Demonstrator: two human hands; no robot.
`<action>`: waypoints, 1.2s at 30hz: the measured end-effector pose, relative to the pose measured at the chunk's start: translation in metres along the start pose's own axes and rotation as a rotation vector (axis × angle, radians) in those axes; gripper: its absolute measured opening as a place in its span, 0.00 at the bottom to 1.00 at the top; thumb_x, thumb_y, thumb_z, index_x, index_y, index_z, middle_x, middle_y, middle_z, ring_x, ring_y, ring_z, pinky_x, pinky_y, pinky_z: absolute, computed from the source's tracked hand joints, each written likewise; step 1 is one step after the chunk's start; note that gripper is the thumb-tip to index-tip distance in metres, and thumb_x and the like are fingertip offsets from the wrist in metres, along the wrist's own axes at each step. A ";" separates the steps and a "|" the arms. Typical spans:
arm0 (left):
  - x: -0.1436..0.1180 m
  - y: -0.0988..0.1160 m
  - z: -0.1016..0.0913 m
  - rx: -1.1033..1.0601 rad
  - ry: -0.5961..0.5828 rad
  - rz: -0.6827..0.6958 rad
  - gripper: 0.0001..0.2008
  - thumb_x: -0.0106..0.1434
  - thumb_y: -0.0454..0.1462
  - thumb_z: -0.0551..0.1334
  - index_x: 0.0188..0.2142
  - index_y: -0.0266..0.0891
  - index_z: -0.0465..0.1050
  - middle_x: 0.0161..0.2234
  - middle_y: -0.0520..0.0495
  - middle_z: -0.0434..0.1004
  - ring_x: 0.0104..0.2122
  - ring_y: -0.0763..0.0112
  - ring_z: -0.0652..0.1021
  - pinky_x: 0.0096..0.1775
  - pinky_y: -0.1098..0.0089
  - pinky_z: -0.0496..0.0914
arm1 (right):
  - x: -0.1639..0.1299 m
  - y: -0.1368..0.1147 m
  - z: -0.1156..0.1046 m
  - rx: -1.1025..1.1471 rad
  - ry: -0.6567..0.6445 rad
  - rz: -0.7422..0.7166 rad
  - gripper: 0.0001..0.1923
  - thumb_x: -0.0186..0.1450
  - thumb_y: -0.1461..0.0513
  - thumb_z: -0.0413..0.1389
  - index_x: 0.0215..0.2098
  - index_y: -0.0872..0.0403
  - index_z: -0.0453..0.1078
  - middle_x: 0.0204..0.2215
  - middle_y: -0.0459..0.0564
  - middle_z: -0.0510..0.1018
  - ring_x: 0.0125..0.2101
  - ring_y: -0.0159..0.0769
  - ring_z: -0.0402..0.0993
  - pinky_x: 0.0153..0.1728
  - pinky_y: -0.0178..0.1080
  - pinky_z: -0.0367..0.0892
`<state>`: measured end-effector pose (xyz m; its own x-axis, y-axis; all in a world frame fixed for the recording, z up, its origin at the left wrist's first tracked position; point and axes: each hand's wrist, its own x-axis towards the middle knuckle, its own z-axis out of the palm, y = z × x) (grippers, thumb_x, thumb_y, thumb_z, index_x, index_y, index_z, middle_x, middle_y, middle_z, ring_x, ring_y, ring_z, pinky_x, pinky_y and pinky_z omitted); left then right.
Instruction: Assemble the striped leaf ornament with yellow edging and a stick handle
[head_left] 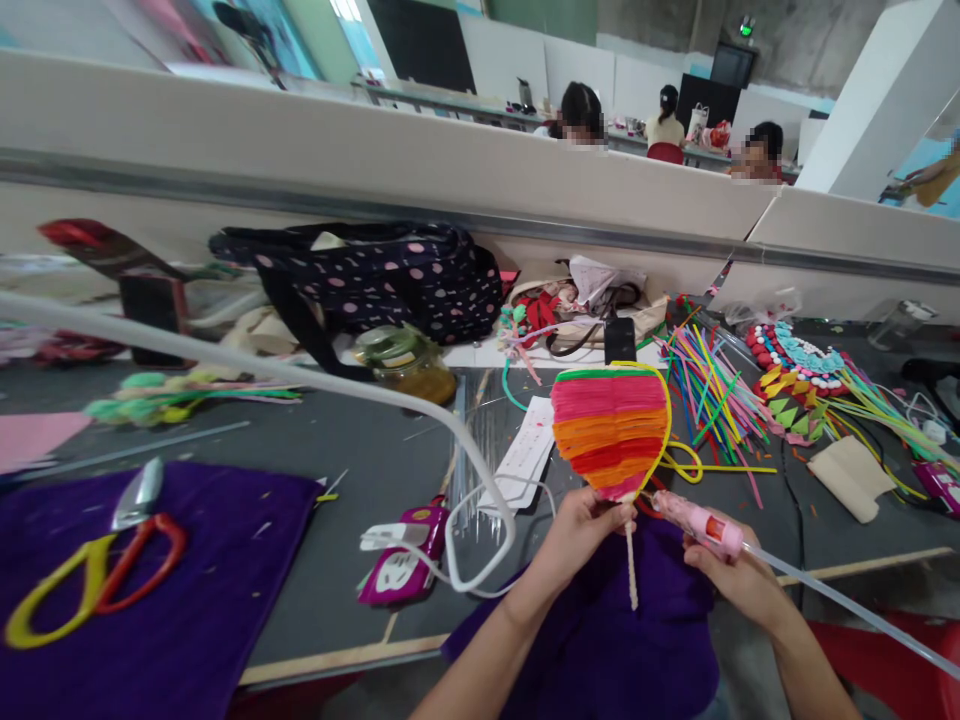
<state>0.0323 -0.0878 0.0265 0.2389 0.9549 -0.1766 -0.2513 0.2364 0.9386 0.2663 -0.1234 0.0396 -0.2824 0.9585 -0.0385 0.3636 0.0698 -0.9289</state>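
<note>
Our left hand (581,520) pinches the striped fan (611,428) by its stick, pointing up to 12 o'clock. Our right hand (731,570) grips the glue gun (697,520), its tip touching the fan's bottom at 3 o'clock.

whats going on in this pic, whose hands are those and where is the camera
The camera sits on a person's head, looking forward and down at their own bare hands. The left hand holds a striped paper fan by its stick. The right hand holds a pink glue gun, its tip at the fan's lower edge. On the grey table lie scissors on a purple cloth, coloured straws, a jar and a dotted bag. Other people sit beyond the partition.
</note>
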 end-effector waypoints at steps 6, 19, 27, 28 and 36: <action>0.000 0.001 0.002 -0.026 0.020 -0.011 0.16 0.47 0.44 0.74 0.31 0.35 0.79 0.25 0.47 0.81 0.25 0.66 0.78 0.31 0.68 0.72 | -0.003 0.007 -0.001 -0.058 0.030 0.024 0.19 0.62 0.48 0.60 0.43 0.51 0.77 0.32 0.49 0.81 0.32 0.39 0.77 0.34 0.36 0.73; -0.003 0.005 0.003 0.028 0.020 0.027 0.13 0.49 0.43 0.73 0.30 0.36 0.80 0.26 0.47 0.80 0.26 0.66 0.77 0.33 0.67 0.72 | -0.002 0.001 0.002 -0.053 0.013 0.010 0.16 0.62 0.51 0.60 0.46 0.47 0.76 0.34 0.48 0.81 0.35 0.43 0.78 0.38 0.39 0.73; -0.003 0.005 0.004 0.026 0.014 0.041 0.12 0.49 0.42 0.73 0.30 0.36 0.81 0.26 0.47 0.81 0.26 0.65 0.77 0.33 0.67 0.73 | 0.000 -0.007 0.000 -0.054 0.002 -0.016 0.22 0.62 0.50 0.59 0.52 0.46 0.74 0.43 0.51 0.81 0.44 0.47 0.77 0.48 0.43 0.72; -0.003 0.005 0.003 0.026 0.010 0.042 0.13 0.49 0.43 0.73 0.30 0.36 0.81 0.26 0.47 0.81 0.26 0.65 0.77 0.33 0.67 0.73 | 0.000 -0.009 0.000 -0.055 -0.005 -0.020 0.22 0.62 0.49 0.59 0.53 0.47 0.74 0.43 0.52 0.81 0.45 0.47 0.77 0.48 0.44 0.72; -0.004 0.002 0.002 0.022 0.000 0.041 0.14 0.49 0.45 0.73 0.29 0.36 0.80 0.25 0.46 0.81 0.26 0.65 0.78 0.33 0.66 0.73 | 0.001 -0.013 -0.001 -0.058 -0.010 -0.048 0.23 0.64 0.49 0.58 0.54 0.48 0.73 0.42 0.52 0.81 0.45 0.46 0.77 0.46 0.43 0.73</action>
<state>0.0325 -0.0912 0.0293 0.2293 0.9635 -0.1380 -0.2402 0.1934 0.9513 0.2622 -0.1234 0.0521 -0.3098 0.9508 0.0015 0.4002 0.1318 -0.9069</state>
